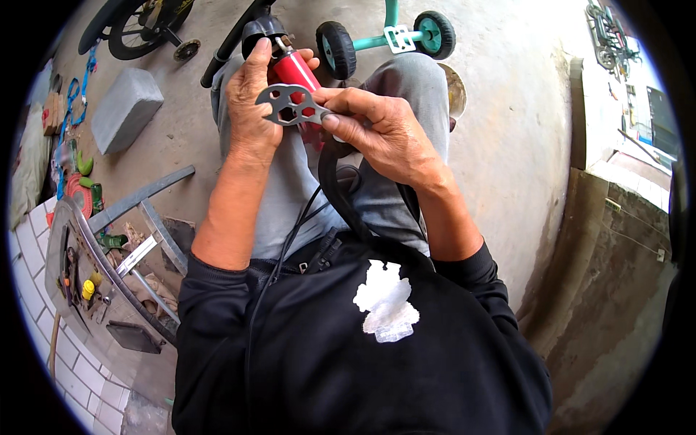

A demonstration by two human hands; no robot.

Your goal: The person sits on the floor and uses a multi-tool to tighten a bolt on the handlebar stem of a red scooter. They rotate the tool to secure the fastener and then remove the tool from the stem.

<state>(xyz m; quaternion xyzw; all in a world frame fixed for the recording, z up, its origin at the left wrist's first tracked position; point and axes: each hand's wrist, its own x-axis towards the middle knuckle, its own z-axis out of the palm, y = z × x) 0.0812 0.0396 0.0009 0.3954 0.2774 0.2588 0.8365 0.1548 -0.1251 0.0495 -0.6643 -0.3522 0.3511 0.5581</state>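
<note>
My left hand (250, 109) is wrapped around a red cylinder (296, 70), thumb pointing up beside a black rounded part (262, 29). A bent metal piece meets the cylinder's upper end. In my right hand (391, 130), a flat grey multi-hole spanner (287, 102) is pinched between thumb and fingers. It lies across the front of the cylinder and partly covers it, close to my left palm. Below my right hand a black curved bar (335, 188) runs down over my lap; its upper end is hidden by the hand.
Beyond my knees stands a teal frame with black wheels (336, 49). At left are a concrete block (127, 109), a blue strap (72, 94), a metal frame (145, 199) and a low table (109, 290) with tools. A low wall (602, 268) runs along the right.
</note>
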